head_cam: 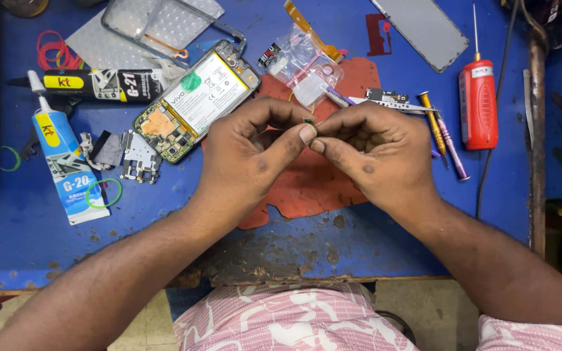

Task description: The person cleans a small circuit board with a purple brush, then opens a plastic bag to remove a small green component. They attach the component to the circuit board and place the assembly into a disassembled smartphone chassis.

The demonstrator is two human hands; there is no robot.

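My left hand (250, 151) and my right hand (373, 155) meet above an orange-red mat (307, 188) on a blue workbench (27, 240). Together their fingertips pinch a tiny dark electronic part (309, 121), most of it hidden by the fingers. An opened phone (193, 101) with its white battery and circuit board exposed lies just left of my left hand. Small loose metal and board pieces (134, 156) lie beside it.
Two glue tubes, a white and blue one (66, 166) and a black one (99, 84), lie at the left. Clear plastic bags (304, 62), tweezers (385, 103), two small screwdrivers (443, 133), a red tool (478, 97), a clear phone case (157, 23) and a grey panel (424, 29) lie farther back.
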